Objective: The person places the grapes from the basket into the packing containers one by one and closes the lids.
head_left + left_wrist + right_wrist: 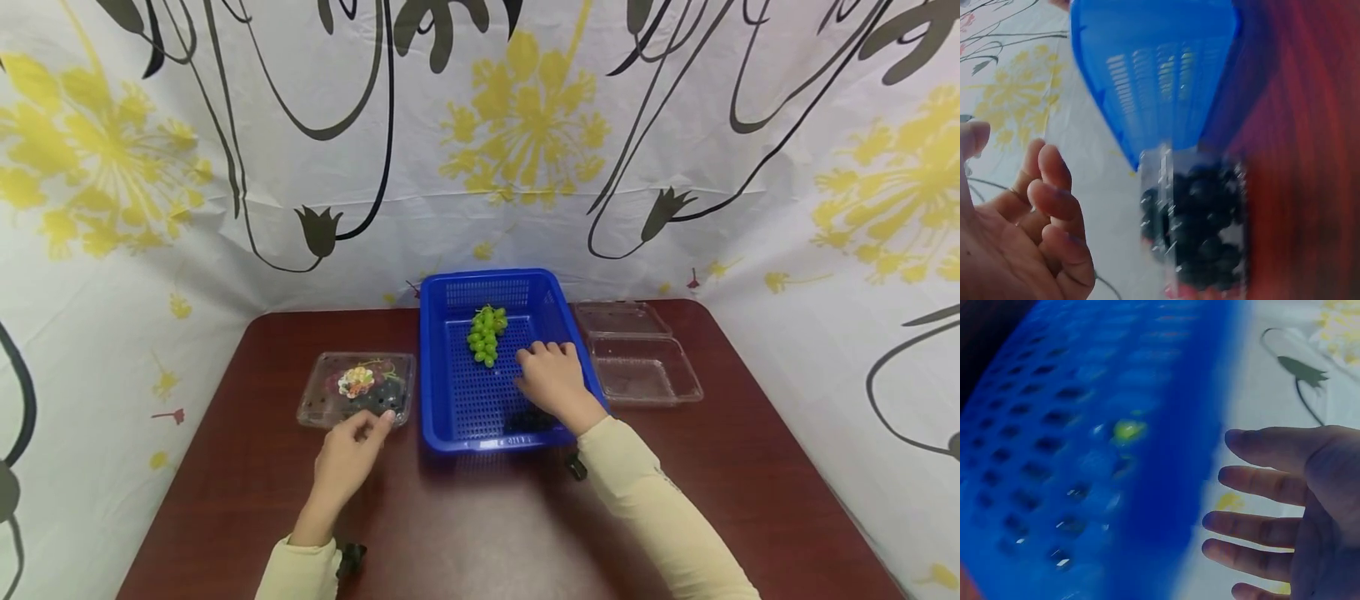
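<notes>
1 elongated bunch of green grapes (487, 335): inside rectangular blue plastic basket (472, 404), long axis near-to-far, leftward of and beyond the nearer right hand (553, 379), fingers spread, unladen. 1 left hand (348, 457): loosely bent, unladen, near clear plastic box (318, 402).

I wear long, wrinkled, pale-yellow cloth sleeves (663, 517), with a small, dark, blocky device (351, 559) at each cuff.

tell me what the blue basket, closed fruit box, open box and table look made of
Blue basket: probably moulded plastic, glossy, with a smooth rim and regular slots.
Closed box: likely thin clear plastic, shiny; the dark fruit shows through.
Open box: likely the same, transparent with bright glints.
Table: reddish-brown with a sheen and faint streaks, so polished wood or wood-look laminate; can't tell which.
</notes>
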The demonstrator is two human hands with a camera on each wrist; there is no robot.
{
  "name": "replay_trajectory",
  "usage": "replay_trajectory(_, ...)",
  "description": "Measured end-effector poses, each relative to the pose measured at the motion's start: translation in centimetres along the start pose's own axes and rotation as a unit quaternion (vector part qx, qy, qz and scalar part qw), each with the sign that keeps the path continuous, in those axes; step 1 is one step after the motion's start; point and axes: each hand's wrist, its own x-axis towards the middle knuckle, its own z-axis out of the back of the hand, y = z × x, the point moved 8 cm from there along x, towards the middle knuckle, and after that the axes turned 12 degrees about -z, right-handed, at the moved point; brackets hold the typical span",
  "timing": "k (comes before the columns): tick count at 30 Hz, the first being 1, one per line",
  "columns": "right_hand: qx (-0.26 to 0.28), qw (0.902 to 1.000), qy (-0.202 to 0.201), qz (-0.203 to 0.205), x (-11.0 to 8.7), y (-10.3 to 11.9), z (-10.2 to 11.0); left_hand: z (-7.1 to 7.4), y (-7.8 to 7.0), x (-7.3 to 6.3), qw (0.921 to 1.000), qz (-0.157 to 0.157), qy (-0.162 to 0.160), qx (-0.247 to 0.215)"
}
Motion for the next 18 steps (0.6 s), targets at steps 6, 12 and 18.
replay_trajectory(6,-0.031,0.9985,0.044,0.008,0.0,-1.5,-2.1,-2.0,1.2,-0.1,0.9983,0.049,0.018,-0.026)
replay_trajectory(12,-0.039,0.9948,0.093,0.007,-0.2,-2.3,-3.9,-4.0,1.7,-0.4,0.9968,0.057,0.046,-0.031)
replay_trajectory(18,-0.039,0.9955,0.087,0.006,-0.3,-2.8,-5.1,-5.5,1.2,-0.7,0.9967,0.041,0.07,-0.009)
